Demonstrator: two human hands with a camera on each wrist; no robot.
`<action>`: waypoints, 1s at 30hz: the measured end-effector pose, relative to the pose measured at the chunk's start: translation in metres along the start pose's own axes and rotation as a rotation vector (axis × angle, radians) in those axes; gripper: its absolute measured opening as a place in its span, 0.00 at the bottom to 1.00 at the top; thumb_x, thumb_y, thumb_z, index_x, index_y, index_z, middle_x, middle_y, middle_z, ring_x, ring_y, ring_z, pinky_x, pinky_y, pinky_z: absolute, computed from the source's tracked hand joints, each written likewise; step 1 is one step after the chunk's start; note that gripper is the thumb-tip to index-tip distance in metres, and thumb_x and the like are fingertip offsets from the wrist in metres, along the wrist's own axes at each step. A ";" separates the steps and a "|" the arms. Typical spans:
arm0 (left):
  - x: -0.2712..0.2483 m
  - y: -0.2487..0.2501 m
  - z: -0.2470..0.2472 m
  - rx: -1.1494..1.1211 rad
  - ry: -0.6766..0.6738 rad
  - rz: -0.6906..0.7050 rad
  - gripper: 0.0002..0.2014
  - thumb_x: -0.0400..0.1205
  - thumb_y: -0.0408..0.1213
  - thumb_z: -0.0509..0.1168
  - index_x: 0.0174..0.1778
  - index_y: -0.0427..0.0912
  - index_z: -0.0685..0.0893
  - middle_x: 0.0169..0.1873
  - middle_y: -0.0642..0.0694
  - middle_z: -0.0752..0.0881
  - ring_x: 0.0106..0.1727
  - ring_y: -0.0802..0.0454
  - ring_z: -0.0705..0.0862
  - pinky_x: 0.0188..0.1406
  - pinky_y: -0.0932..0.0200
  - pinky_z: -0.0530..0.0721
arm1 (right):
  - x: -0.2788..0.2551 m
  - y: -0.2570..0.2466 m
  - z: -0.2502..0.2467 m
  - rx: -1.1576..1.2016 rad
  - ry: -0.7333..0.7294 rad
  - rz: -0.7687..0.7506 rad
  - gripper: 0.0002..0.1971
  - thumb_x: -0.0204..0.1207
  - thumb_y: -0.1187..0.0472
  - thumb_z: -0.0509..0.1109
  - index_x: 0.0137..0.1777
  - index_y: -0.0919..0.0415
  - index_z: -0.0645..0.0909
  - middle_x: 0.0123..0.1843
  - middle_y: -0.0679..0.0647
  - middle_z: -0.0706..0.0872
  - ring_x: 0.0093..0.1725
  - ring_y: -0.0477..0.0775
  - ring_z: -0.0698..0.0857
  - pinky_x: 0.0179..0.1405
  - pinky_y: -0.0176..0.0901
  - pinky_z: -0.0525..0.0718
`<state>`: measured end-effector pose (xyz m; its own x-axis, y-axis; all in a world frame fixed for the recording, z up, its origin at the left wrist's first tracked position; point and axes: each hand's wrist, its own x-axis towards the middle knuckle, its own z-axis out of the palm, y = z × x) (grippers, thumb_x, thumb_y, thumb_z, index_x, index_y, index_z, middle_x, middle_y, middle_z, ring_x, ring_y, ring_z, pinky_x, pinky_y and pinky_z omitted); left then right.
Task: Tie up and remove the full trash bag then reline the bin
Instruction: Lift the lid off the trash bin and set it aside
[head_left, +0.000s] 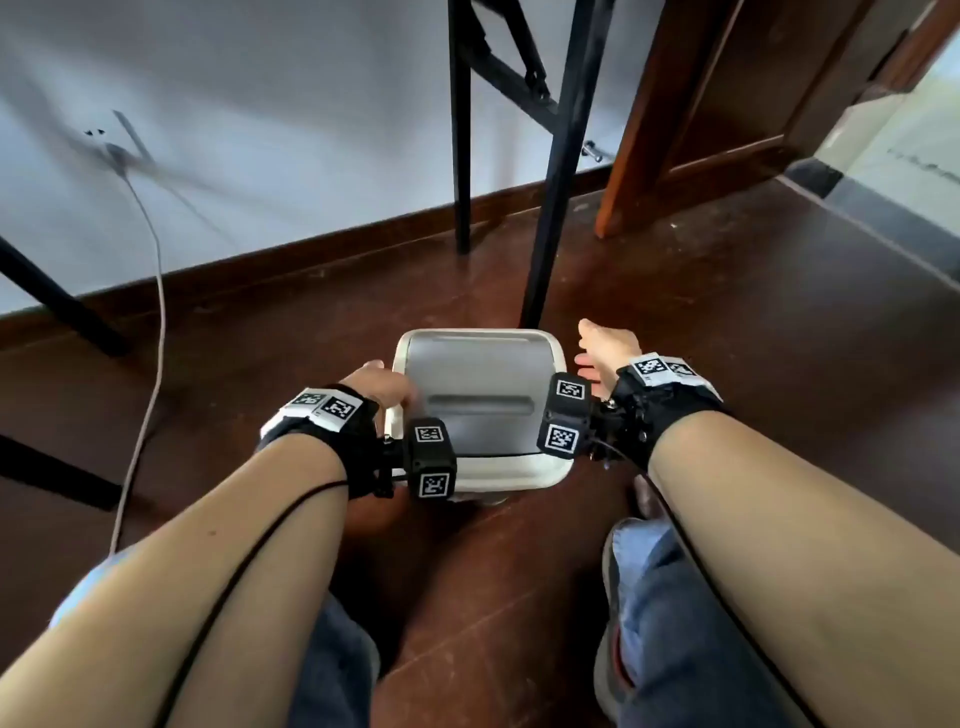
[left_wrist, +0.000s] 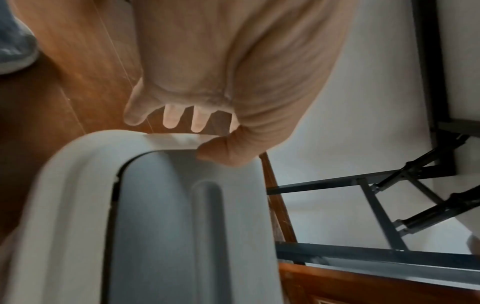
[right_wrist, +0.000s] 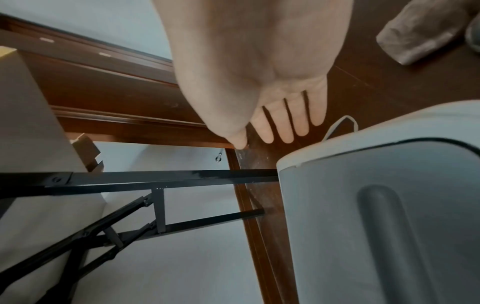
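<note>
The wooden floor (head_left: 727, 322) carries the white bin (head_left: 475, 470), which stands at the centre with its grey lid (head_left: 478, 374) closed. A black worktop leg (head_left: 558, 171) stands at 12 o'clock from the bin. The left hand (head_left: 382, 387) is at 9 o'clock, its grip curled over the bin's rim. The right hand (head_left: 605, 353) is at 3 o'clock, just beside the bin, its grip released with straight fingers (right_wrist: 285, 123).

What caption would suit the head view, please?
Left hand grips the rim of the white lidded plastic bin; open right hand hovers beside it.
</note>
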<state>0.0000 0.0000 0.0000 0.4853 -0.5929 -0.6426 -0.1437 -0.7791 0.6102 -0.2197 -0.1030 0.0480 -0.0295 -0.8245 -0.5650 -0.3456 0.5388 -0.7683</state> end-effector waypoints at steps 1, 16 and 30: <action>-0.001 -0.002 0.001 0.079 -0.017 0.016 0.33 0.71 0.25 0.68 0.74 0.31 0.69 0.69 0.30 0.78 0.68 0.31 0.79 0.59 0.43 0.81 | 0.002 0.000 0.001 0.008 -0.008 0.014 0.23 0.81 0.50 0.61 0.64 0.71 0.79 0.65 0.67 0.83 0.64 0.68 0.83 0.67 0.63 0.80; -0.023 -0.013 0.012 0.460 -0.012 0.055 0.24 0.78 0.27 0.65 0.71 0.34 0.71 0.64 0.36 0.81 0.64 0.39 0.81 0.47 0.56 0.78 | 0.002 0.005 0.016 -0.143 -0.102 0.001 0.33 0.79 0.37 0.54 0.76 0.60 0.70 0.72 0.63 0.77 0.66 0.66 0.80 0.69 0.59 0.77; -0.016 -0.014 0.008 0.134 0.013 0.036 0.28 0.75 0.22 0.61 0.73 0.38 0.69 0.64 0.34 0.80 0.62 0.34 0.82 0.60 0.44 0.83 | -0.007 -0.003 0.004 0.069 -0.055 0.011 0.34 0.78 0.40 0.62 0.75 0.66 0.71 0.68 0.62 0.81 0.55 0.61 0.84 0.43 0.47 0.82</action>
<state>-0.0132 0.0192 -0.0021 0.4889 -0.6188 -0.6149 -0.2743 -0.7782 0.5649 -0.2152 -0.0985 0.0528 0.0192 -0.8089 -0.5876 -0.2796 0.5599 -0.7799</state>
